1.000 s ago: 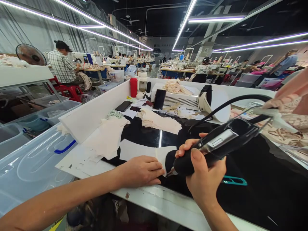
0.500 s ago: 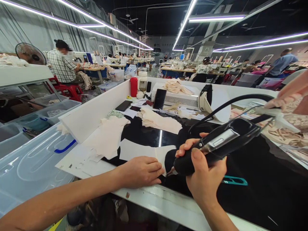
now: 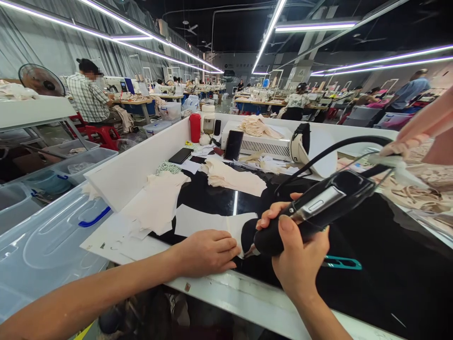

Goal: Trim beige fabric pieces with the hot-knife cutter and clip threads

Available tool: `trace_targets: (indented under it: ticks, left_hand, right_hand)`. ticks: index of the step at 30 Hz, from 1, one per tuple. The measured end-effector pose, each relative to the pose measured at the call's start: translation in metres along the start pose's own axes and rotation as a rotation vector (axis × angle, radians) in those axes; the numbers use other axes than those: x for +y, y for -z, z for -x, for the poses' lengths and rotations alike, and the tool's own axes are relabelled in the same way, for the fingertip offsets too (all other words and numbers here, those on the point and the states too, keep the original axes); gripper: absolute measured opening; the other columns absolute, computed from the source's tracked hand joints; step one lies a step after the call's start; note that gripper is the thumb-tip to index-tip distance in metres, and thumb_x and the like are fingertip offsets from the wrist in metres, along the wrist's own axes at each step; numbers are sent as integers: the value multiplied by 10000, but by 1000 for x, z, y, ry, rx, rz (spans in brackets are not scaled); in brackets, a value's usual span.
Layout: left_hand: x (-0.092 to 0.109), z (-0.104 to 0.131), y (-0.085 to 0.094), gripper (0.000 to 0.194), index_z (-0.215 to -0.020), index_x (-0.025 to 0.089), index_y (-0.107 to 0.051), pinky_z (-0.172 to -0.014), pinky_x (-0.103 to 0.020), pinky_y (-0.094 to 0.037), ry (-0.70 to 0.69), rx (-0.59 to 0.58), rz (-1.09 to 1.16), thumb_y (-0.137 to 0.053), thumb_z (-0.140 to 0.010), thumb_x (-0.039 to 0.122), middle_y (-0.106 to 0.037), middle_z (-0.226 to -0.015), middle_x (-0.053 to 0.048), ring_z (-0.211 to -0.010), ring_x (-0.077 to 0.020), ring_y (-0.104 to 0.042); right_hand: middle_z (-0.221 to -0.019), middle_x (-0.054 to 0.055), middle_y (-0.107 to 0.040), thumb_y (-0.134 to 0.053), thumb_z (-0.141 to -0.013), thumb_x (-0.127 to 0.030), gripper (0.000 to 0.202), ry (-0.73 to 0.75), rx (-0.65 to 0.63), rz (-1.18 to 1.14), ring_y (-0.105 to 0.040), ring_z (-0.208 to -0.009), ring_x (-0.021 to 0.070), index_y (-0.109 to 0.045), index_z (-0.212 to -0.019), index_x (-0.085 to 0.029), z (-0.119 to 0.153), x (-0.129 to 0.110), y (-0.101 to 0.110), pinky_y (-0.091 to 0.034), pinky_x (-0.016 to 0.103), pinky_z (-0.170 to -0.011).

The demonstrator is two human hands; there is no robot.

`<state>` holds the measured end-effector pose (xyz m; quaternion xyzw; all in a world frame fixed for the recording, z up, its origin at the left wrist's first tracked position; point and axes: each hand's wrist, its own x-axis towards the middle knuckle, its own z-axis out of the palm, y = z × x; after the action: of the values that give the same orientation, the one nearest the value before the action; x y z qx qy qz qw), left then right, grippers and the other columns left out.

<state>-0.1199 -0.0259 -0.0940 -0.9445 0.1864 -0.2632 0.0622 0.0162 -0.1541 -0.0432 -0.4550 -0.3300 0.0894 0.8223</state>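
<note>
My left hand (image 3: 207, 252) lies with its fingers flat on the near right part of a white sheet-like piece (image 3: 201, 222), on the black tabletop (image 3: 375, 241). My right hand (image 3: 300, 255) is wrapped round a black corded hand tool (image 3: 320, 198) with a silver switch plate. The narrow metal tip of the tool points down and left, at the near right corner of the white piece; whether it touches is too small to tell. A teal slotted handle (image 3: 341, 262) lies behind my right wrist. Cream fabric stacks (image 3: 233, 178) sit beyond the piece.
More cream fabric (image 3: 161, 198) lies at the left. At the back are a phone (image 3: 233, 145), a red cup (image 3: 194, 127) and a white vented box (image 3: 262, 141). The tool's black cable (image 3: 329, 150) arches over the right side. Clear plastic bins (image 3: 60, 250) stand left; people sit at sewing machines beyond.
The tool in my right hand has shifted slightly left, its tip nearer the corner of the white piece and its rear end a little lower. My left hand stays on the piece.
</note>
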Motion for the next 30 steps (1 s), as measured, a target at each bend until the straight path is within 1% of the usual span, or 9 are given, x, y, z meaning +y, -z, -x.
trace_targets:
  ticks: [5,7,14,19,23,28,30]
  left_hand:
    - [1,0,0,249,-1152,75,-682,-1022,-293,-577,14,5,7,-539,-1062,258,-727,-1023,-102,-996,-176,-692]
    - [1,0,0,249,-1146,77,-686,-1023,-287,-575,18,2,13,-529,-1067,253,-730,-1027,-101,-1000,-173,-692]
    - [3,-1,1,269,-1122,70,-692,-1025,-289,-564,47,49,47,-478,-1085,230,-733,-1033,-96,-1000,-174,-687]
    - [3,0,1,238,-1095,87,-693,-1009,-296,-568,48,32,58,-499,-1075,224,-728,-1039,-91,-990,-177,-686]
    - [3,0,1,244,-1136,72,-669,-1014,-306,-573,56,33,57,-482,-1080,218,-731,-1044,-94,-1011,-184,-689]
    - [3,2,0,241,-1185,89,-647,-1025,-319,-585,66,2,51,-496,-1081,245,-735,-1069,-97,-1034,-177,-695]
    - [3,3,-1,242,-1206,90,-642,-1034,-321,-585,74,0,64,-520,-1073,251,-734,-1090,-100,-1060,-180,-693]
  right_hand:
    - [-814,-49,-664,-799,-848,-347,432,-2,-9,-11,-632,-622,144,-555,-1202,-296,0,1,1,-546,342,-631]
    - [-808,-50,-663,-800,-850,-347,428,2,-10,-14,-632,-623,143,-558,-1199,-295,1,2,1,-547,344,-640]
    - [-812,-50,-660,-794,-857,-357,417,-5,-14,-9,-625,-626,139,-554,-1192,-294,-1,1,-1,-545,338,-637]
    - [-798,-51,-658,-789,-862,-370,383,19,24,12,-617,-617,138,-552,-1150,-282,-5,0,-2,-540,327,-626]
    - [-825,-47,-657,-792,-864,-379,400,13,15,-13,-621,-624,138,-551,-1168,-281,-8,2,-3,-546,324,-620]
    - [-821,-52,-656,-782,-874,-384,316,8,2,4,-625,-619,129,-533,-1032,-270,-5,5,-3,-550,308,-611]
    - [-824,-54,-655,-783,-873,-382,316,2,-1,8,-624,-619,127,-528,-1023,-271,-4,6,-3,-552,302,-607]
